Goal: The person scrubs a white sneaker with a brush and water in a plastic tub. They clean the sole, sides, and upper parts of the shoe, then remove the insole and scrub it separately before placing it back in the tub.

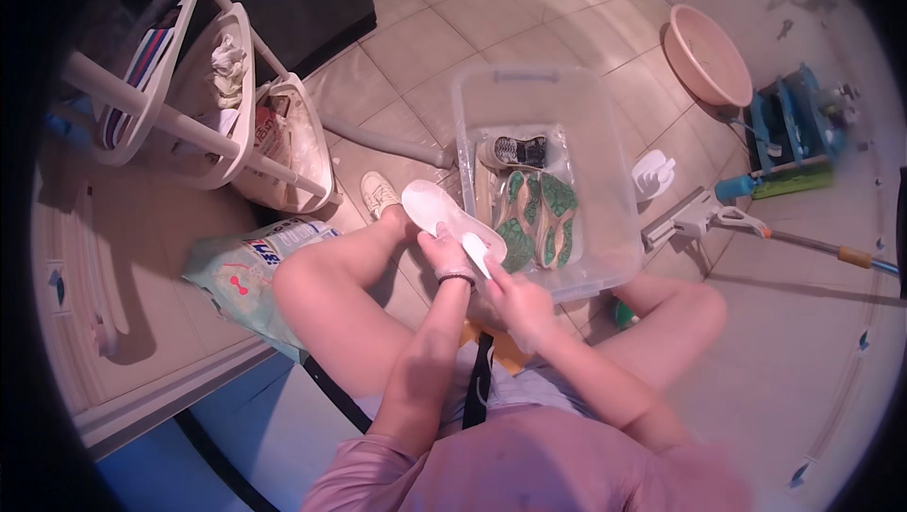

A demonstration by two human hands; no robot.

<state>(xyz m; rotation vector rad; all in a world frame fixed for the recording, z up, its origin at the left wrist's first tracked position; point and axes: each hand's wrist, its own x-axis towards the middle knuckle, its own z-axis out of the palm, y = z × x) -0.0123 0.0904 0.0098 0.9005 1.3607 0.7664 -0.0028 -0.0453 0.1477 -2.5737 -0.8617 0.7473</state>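
Observation:
My left hand [445, 251] holds a pale shoe insole [443, 211] from below its middle, its broad end pointing away to the upper left. In my right hand [516, 299] is a small white brush [476, 251], laid against the near end of the insole; its bristles are hidden. Just beyond my hands stands a clear plastic bin [602, 228]. Inside it lie a black-and-white patterned shoe [521, 151] and a pair of shoes with green soles [538, 218], soles up, in what looks like shallow water.
A grey hose [386, 142] runs to the bin's left side. A tiered plastic rack [312, 158] and a printed bag [248, 264] stand at left. On the right are a white scoop-like item [653, 175], a squeegee mop head [680, 218], a pink basin [708, 58] and a blue rack [797, 119].

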